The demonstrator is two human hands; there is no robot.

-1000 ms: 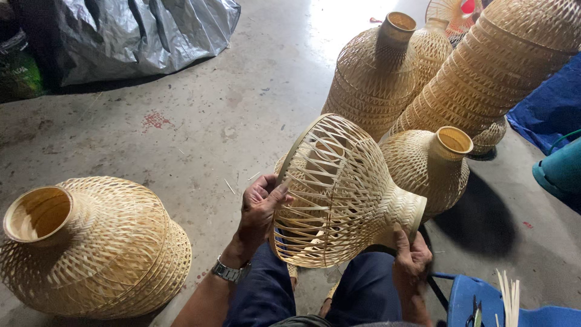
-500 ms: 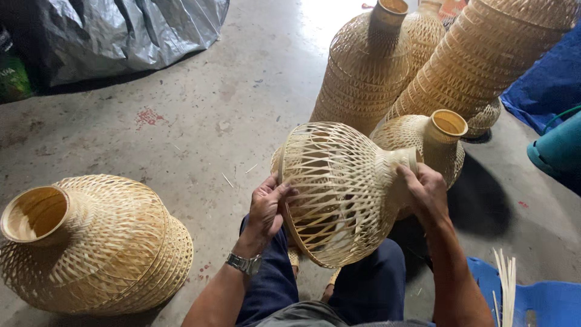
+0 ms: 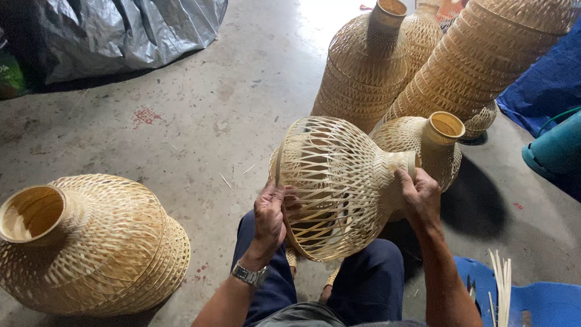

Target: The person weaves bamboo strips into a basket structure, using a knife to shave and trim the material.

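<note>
Altogether six woven lampshades [image 3: 345, 181] — one held by two hands [image 3: 269, 221].

Count: six woven bamboo baskets [image 3: 339, 181], one grey tarpaulin [image 3: 121, 30], one bundle of bamboo strips [image 3: 501, 284], two hands [image 3: 269, 221].

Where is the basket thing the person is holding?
In the head view, the woven bamboo basket sits centre, over the person's knees, gripped between the left hand and right hand, just in front of a smaller woven basket.
</note>
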